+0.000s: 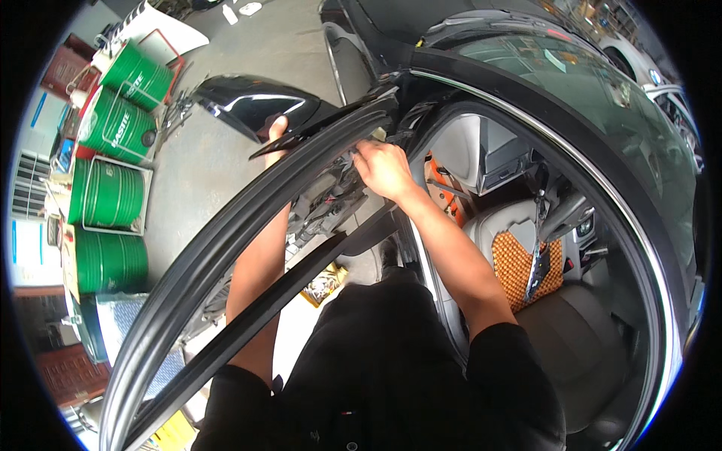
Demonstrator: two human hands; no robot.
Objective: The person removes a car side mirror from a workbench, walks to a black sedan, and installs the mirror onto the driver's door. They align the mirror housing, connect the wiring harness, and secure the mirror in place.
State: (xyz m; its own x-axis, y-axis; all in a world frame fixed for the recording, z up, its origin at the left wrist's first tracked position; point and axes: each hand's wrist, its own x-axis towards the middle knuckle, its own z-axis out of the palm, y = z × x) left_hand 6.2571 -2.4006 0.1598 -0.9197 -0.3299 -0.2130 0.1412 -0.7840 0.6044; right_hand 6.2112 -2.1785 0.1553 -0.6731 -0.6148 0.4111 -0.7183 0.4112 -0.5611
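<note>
A black car side mirror [259, 101] with a glossy shell stands at the front corner of the open car door [226, 218]. My left arm reaches through the window opening, and my left hand [277, 139] grips the mirror near its base; the thumb shows, while the door frame hides most of the fingers. On the door's inner side, my right hand [383, 169] is closed at the front corner of the window frame. Its fingertips press in by the exposed inner door parts [331, 192], and what they pinch is hidden.
Green drums [113, 192] line the left side beside a metal rack. To the right are the car's front seat [571, 338], a wooden bead cover [553, 263] and the windshield [556, 68]. A yellow-edged container of small parts [325, 284] lies below the door.
</note>
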